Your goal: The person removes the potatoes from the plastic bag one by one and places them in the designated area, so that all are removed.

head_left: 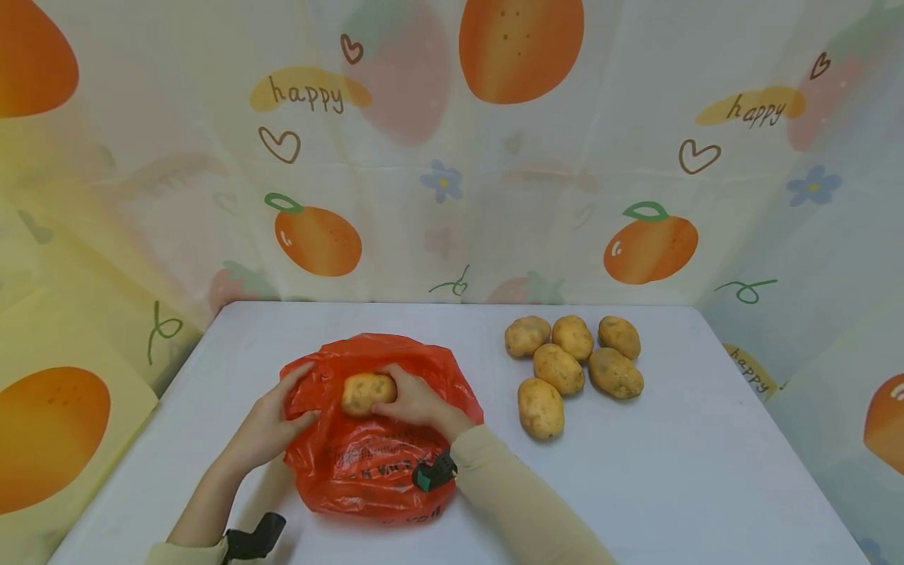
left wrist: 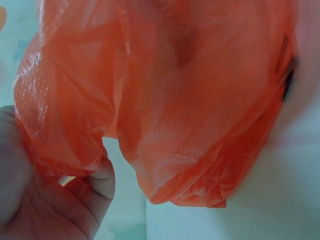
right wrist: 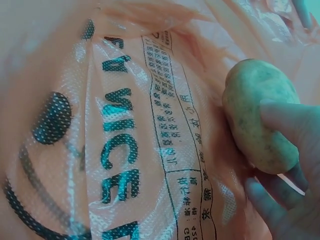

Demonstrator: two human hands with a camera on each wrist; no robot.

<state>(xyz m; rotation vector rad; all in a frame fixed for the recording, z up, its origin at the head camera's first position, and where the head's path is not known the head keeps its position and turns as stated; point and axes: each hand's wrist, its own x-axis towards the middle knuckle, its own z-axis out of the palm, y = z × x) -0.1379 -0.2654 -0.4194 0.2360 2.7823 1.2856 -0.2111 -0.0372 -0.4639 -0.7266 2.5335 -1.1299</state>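
Observation:
A red plastic bag (head_left: pixel 381 455) with dark print lies spread on the white table, its mouth facing up. At the bag's left edge my left hand (head_left: pixel 267 428) grips the plastic, and the left wrist view shows the thumb and curled fingers (left wrist: pixel 102 182) around its rim. My right hand (head_left: pixel 417 404) holds a yellowish potato (head_left: pixel 363 394) between thumb and fingers over the bag's opening. The same potato (right wrist: pixel 260 120) appears close up in the right wrist view, against the printed plastic (right wrist: pixel 120 125). Whatever lies inside the bag is hidden.
Several loose potatoes (head_left: pixel 558 369) lie grouped to the right of the bag, towards the back of the white table (head_left: pixel 671 471). A fruit-patterned cloth (head_left: pixel 452 227) hangs behind the table's far edge and along both sides.

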